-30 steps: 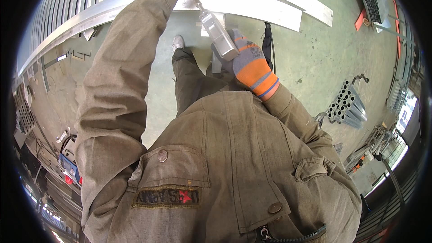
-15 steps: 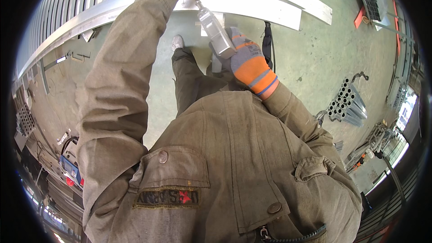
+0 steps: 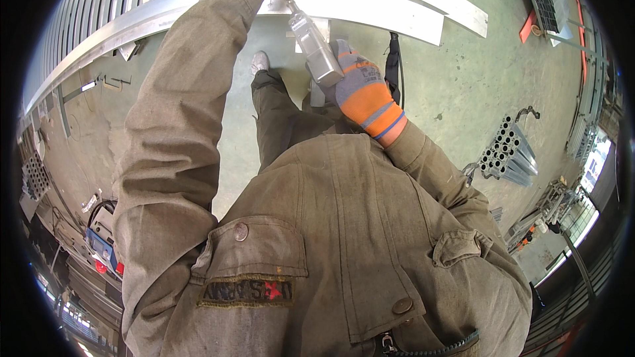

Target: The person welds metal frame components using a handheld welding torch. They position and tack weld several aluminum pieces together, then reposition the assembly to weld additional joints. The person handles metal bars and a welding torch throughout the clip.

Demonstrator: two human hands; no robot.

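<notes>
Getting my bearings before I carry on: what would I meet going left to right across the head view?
Blue machine → shoe → silver tool → right hand in an orange-and-grey glove → bundle of metal tubes.

The greenish floor (image 3: 456,86) carries a bundle of grey metal tubes (image 3: 509,152) (their round open ends showing). Well left of the bundle, a pale shoe (image 3: 260,61) stands on the same floor. Left of and beyond the bundle, white panels (image 3: 370,12) lie overlapping; what bears them is hidden.

The jacket (image 3: 331,225) is brown, the gloves (image 3: 370,96) orange-grey.
</notes>
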